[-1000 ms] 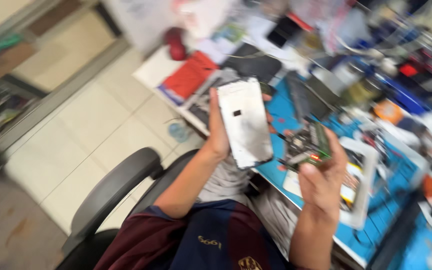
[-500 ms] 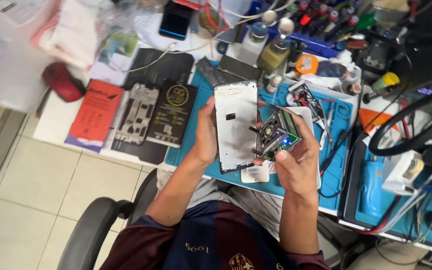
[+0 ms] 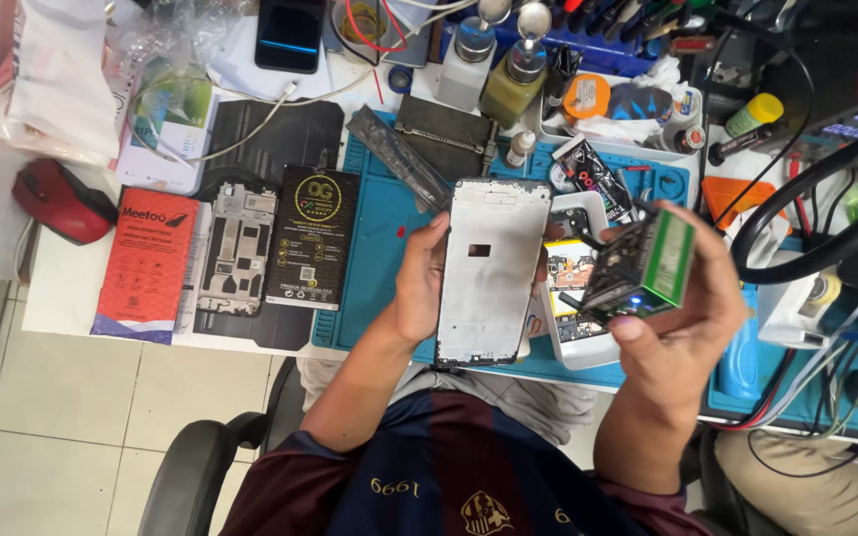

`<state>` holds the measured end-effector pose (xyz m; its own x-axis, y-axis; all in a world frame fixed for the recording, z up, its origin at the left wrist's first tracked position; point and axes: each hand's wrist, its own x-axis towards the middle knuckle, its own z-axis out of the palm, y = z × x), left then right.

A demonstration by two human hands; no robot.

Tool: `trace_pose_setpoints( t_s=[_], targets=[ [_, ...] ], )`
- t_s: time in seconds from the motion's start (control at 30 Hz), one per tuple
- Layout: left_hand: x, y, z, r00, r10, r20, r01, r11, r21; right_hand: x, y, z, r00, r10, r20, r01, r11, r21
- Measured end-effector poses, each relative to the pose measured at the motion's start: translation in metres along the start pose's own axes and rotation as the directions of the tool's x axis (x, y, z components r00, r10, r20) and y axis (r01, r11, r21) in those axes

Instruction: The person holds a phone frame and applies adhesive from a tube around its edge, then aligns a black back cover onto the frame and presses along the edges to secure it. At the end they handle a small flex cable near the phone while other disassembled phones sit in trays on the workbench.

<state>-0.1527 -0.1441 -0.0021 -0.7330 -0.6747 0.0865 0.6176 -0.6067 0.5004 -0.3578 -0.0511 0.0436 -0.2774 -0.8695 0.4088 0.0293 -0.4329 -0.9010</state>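
My left hand (image 3: 419,283) grips a white phone frame (image 3: 489,268) by its left edge and holds it upright over the blue work mat (image 3: 374,258). The frame's bare inner side faces me, with a small dark cut-out near its top. My right hand (image 3: 677,318) holds a small boxy device with a green side (image 3: 643,260), tilted, just right of the frame. A black cable runs from that device toward the frame. An opened phone in a white tray (image 3: 578,318) lies on the mat between my hands.
A second stripped phone frame (image 3: 238,248) lies on a black mat beside a black box (image 3: 310,238) and an orange-red box (image 3: 146,263). A red mouse (image 3: 62,199), a dark phone (image 3: 290,35), two pump bottles (image 3: 494,60), tools and thick cables crowd the desk. A black chair arm (image 3: 196,467) is below.
The view has swung from a blurred sideways look at the floor to straight down on the desk. Both hands keep their hold; the green device has moved slightly away from the frame.
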Motion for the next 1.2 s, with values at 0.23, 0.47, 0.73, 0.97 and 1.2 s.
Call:
trace_pose_setpoints(
  t_s=[0.23, 0.47, 0.73, 0.97, 1.2],
  targets=[
    [-0.008, 0.000, 0.001, 0.996, -0.086, -0.027, 0.087, 0.996, 0.019, 0.004, -0.012, 0.002, 0.994, -0.106, -0.013, 0.102, 0.978, -0.181],
    [-0.018, -0.006, 0.002, 0.989, -0.075, 0.128, 0.090, 0.990, -0.110, -0.006, -0.012, 0.010, 0.980, -0.197, 0.019, 0.196, 0.947, -0.253],
    [-0.025, -0.007, 0.005, 0.989, -0.070, 0.133, 0.087, 0.988, -0.126, -0.018, -0.017, 0.012, 0.975, -0.222, -0.020, 0.209, 0.940, -0.271],
    [-0.024, -0.012, 0.004, 0.993, -0.104, -0.052, 0.097, 0.988, -0.117, -0.018, -0.015, 0.011, 0.980, -0.198, 0.001, 0.190, 0.937, -0.294],
    [-0.015, -0.006, 0.011, 0.992, 0.094, -0.080, -0.096, 0.995, -0.019, -0.016, -0.004, 0.027, 0.991, -0.107, 0.084, 0.124, 0.967, -0.223]
  ],
)
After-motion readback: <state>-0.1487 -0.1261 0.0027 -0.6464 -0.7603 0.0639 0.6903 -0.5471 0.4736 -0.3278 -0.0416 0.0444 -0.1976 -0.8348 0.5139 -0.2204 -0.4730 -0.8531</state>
